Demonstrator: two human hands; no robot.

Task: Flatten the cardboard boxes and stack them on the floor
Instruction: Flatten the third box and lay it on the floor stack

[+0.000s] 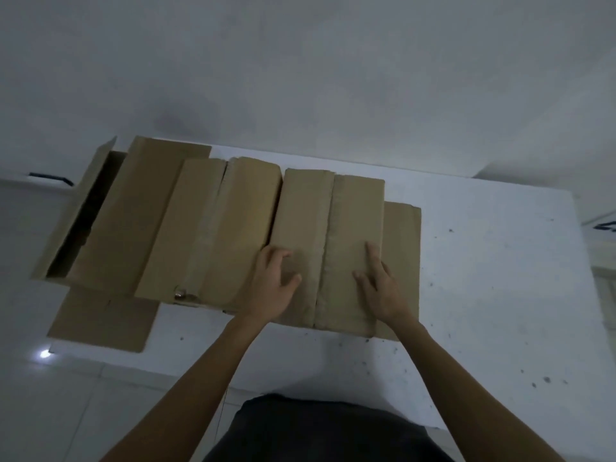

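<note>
Two closed brown cardboard boxes stand side by side on a white table (483, 278). The right box (333, 211) has a taped seam down its top, and so does the left box (213, 225). My left hand (275, 288) rests on the right box's left flap with loosely bent fingers. My right hand (380, 285) lies with straight fingers on that box's right flap. A larger box (110, 225) with an open flap sits behind at the left. Flat cardboard (100, 318) juts out under the boxes at the front left.
A pale wall rises close behind the table. Tiled floor (50, 405) shows at the lower left. The table surface to the right carries dark specks. My dark trousers fill the bottom middle.
</note>
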